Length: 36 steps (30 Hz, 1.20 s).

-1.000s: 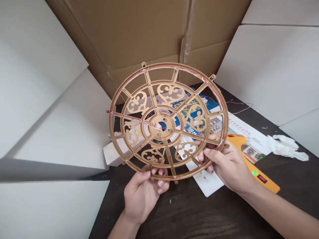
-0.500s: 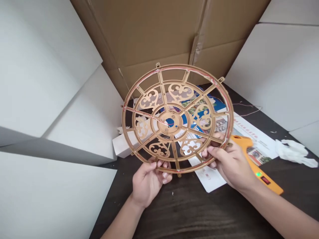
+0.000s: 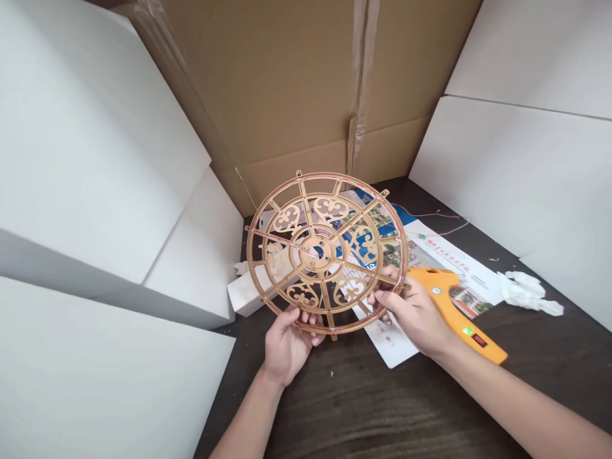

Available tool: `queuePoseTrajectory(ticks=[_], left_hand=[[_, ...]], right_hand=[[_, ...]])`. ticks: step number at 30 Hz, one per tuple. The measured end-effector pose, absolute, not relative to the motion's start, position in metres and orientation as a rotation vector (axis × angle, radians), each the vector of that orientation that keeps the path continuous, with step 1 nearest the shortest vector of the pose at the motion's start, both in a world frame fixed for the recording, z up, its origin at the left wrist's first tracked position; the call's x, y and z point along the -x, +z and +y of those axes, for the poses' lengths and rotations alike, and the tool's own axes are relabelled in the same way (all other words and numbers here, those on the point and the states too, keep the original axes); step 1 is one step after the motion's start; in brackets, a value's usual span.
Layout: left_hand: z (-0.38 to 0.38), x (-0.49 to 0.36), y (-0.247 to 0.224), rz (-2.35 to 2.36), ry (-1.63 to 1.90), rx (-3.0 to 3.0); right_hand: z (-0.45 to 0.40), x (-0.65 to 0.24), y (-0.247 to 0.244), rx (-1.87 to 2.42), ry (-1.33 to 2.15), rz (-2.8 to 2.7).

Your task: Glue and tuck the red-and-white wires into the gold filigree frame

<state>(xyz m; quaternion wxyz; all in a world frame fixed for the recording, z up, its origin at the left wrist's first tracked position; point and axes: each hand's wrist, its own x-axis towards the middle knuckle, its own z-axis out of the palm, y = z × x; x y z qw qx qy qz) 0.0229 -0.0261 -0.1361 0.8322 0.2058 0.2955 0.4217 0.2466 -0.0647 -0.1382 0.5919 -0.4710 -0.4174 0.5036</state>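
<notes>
A round gold openwork frame (image 3: 313, 252), with spokes, scroll ornaments and small tabs round its edge, is held up tilted above the table. Thin red and white wire runs along its outer rim and along one spoke to the hub. My left hand (image 3: 289, 344) pinches the lower rim between thumb and fingers. At the lower right, my right hand (image 3: 414, 312) is closed round the rim, its fingertips partly hidden behind the frame. Just beyond that hand lies an orange glue gun (image 3: 459, 306) with a green light and a red switch.
Printed sheets (image 3: 444, 255) lie under and behind the frame on the dark table (image 3: 354, 408). A small white box (image 3: 246, 293) sits at left, crumpled tissue (image 3: 526, 293) at right. White boxes (image 3: 119, 159) and a cardboard wall (image 3: 287, 83) enclose the area.
The frame appears smaller and lower, farther from the camera, with both hands still gripping the same parts of the rim. The whole view has shifted slightly.
</notes>
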Motion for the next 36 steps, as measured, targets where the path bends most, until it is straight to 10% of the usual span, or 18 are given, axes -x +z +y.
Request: queuePoseTrajectory(ticks=[20,36], left_hand=[[-0.018,-0.028,-0.136,0.777,1.108,-0.619],[-0.013,-0.062,-0.133,0.71,1.12,-0.678]], right_hand=[[-0.066,-0.234,-0.132,0.43,1.914,-0.633],[-0.059,-0.24,-0.131,0.483,1.848,-0.413]])
